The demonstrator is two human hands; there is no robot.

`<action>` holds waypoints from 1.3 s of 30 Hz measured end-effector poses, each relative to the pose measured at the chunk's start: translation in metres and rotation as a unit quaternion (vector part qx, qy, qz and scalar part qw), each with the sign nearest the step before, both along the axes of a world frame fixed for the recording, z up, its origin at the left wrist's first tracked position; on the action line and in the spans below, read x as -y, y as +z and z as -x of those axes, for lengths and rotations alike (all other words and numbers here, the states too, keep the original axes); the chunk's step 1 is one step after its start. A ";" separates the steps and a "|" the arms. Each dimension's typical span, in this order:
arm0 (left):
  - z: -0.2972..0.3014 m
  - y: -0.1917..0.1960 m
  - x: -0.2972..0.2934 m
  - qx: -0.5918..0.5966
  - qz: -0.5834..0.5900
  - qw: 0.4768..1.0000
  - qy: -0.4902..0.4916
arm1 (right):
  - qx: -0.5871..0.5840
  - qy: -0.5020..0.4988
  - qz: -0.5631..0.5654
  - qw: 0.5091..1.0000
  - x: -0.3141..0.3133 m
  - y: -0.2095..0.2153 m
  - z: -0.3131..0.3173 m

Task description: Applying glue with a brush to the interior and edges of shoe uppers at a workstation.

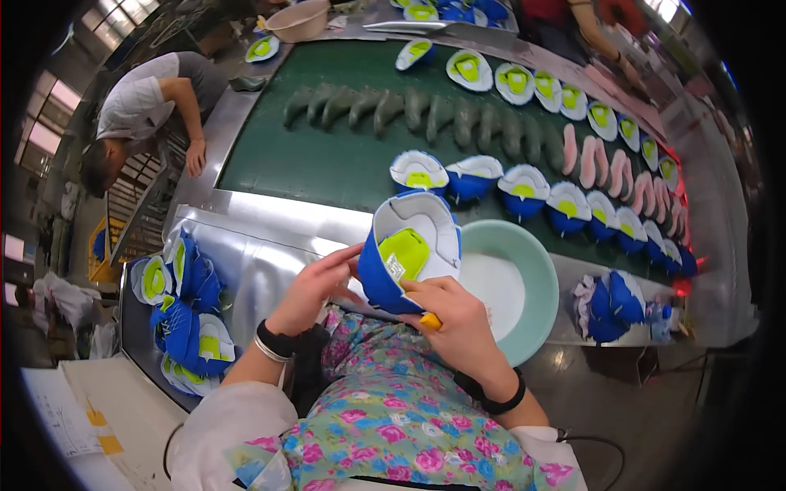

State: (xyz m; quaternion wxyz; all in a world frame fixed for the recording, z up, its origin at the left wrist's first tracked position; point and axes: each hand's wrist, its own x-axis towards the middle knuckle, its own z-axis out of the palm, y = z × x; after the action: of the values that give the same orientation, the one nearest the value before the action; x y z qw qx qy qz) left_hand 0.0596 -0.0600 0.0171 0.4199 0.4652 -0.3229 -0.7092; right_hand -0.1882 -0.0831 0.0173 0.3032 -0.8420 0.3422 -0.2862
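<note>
- In the head view, a blue shoe upper (413, 245) with white lining and a lime-green inside is held up before the apron (393, 417), its opening toward the camera.
- The right hand (452, 315) pinches the upper's near edge, with a yellow object (431, 321) between its fingers.
- The left hand (318, 286) has fingers slightly spread at the upper's left side; I cannot tell whether they grip it.
- A pale green basin (536, 274) stands just right of the right hand on the metal counter (262, 225).
- Beyond, a row of blue uppers (524, 192) lines the near side of a green belt (327, 159), which also carries dark foot-shaped forms (416, 109) and pink pieces (588, 162).
- More uppers are piled (176, 327) to the left.
- At far left, a co-worker (139, 98) bends beside the counter.
</note>
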 end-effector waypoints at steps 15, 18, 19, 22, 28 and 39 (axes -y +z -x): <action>0.026 -0.052 -0.101 0.025 0.032 0.987 -0.154 | 0.070 -0.356 -0.276 0.890 0.016 -0.061 0.099; 0.013 -0.051 -0.094 0.043 0.013 0.964 -0.261 | -0.032 -0.378 -0.288 0.879 0.024 -0.109 0.121; 0.008 -0.054 -0.095 0.040 -0.016 0.971 -0.236 | -0.031 -0.385 -0.290 0.875 0.021 -0.124 0.126; 0.014 -0.054 -0.089 0.056 -0.036 0.982 -0.175 | -0.087 -0.365 -0.205 0.904 0.015 -0.152 0.133; 0.043 -0.073 -0.059 -0.095 -0.150 0.984 -0.022 | -0.103 -0.372 -0.202 0.900 0.005 -0.130 0.144; 0.084 -0.087 -0.026 -0.172 -0.135 0.972 -0.088 | 0.187 -0.164 -0.211 0.945 -0.005 0.022 0.106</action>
State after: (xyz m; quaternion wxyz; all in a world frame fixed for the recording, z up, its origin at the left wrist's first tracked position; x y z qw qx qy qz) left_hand -0.0244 -0.0337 -0.0695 0.3388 0.3581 -0.1868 -0.8498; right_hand -0.2941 -0.0784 0.0396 0.4812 -0.6223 0.4652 -0.4059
